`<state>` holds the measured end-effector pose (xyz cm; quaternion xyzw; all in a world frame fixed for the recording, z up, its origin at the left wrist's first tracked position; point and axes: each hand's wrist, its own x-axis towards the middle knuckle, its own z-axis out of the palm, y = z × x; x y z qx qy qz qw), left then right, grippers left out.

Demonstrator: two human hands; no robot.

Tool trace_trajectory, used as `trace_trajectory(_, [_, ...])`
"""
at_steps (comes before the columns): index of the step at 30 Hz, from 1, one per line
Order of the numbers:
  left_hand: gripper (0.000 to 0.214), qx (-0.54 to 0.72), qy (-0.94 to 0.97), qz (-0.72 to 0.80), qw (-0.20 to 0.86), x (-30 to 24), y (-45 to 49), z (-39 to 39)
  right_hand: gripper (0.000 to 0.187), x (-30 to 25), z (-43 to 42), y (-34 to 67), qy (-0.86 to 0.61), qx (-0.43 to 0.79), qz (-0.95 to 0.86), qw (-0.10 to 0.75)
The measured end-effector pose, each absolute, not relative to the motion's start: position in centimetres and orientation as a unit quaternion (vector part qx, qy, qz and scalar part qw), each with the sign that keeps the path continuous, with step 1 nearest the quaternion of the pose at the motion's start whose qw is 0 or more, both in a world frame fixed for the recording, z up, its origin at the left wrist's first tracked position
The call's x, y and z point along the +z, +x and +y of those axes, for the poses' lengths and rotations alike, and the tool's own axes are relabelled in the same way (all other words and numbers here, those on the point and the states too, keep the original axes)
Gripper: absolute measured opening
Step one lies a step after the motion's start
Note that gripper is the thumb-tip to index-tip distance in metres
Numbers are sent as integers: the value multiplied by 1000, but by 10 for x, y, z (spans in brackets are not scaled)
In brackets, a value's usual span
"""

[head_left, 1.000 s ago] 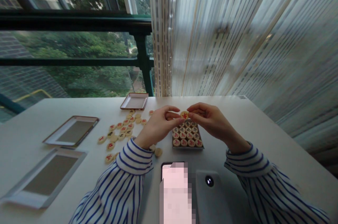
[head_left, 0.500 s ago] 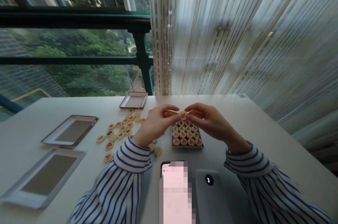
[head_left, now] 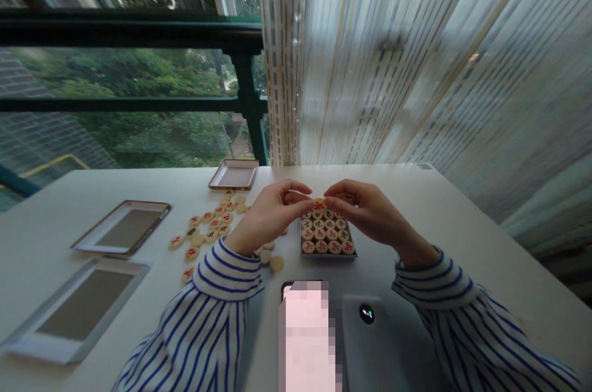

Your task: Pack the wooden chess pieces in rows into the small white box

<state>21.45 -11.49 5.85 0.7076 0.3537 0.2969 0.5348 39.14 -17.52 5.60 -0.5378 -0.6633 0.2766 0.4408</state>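
A round wooden Chinese chess piece (head_left: 319,203) with a red character is between my two hands, over the far end of a shallow box (head_left: 329,256). My left hand (head_left: 272,210) grips its left edge, thumb and fingers curved inward. From the other side, my right hand (head_left: 370,210) pinches the right edge. Rows of pieces with red and black characters, such as a red-marked chess piece (head_left: 321,247), fill the near part of the box. The box's far end is partly hidden by my hands.
Loose chess pieces (head_left: 211,235) lie scattered left of the box, some face down. Farther left are a brown-rimmed lid (head_left: 81,249) and a pale tray (head_left: 28,355); another small lid (head_left: 231,187) sits at the back. A phone (head_left: 308,336) and a white device with a lit display (head_left: 370,343) are in front.
The held piece has shifted slightly left and down, and its red character appears turned. My left hand has moved a little left. The device's lit display has changed.
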Motion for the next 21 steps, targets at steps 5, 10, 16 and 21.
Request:
trace_trajectory(5, [29, 259, 717, 343, 548, 61, 213, -117, 18, 56, -175, 391, -518, 330, -648, 450])
trace_trajectory(10, [27, 255, 705, 333, 571, 62, 214, -119, 18, 53, -173, 391, -511, 365, -632, 454])
trace_trajectory(16, [31, 252, 691, 335, 589, 61, 215, -119, 17, 52, -172, 390, -541, 332, -607, 479])
trace_trajectory(21, [36, 233, 686, 315, 614, 59, 218, -120, 19, 53, -172, 387, -542, 328, -593, 497])
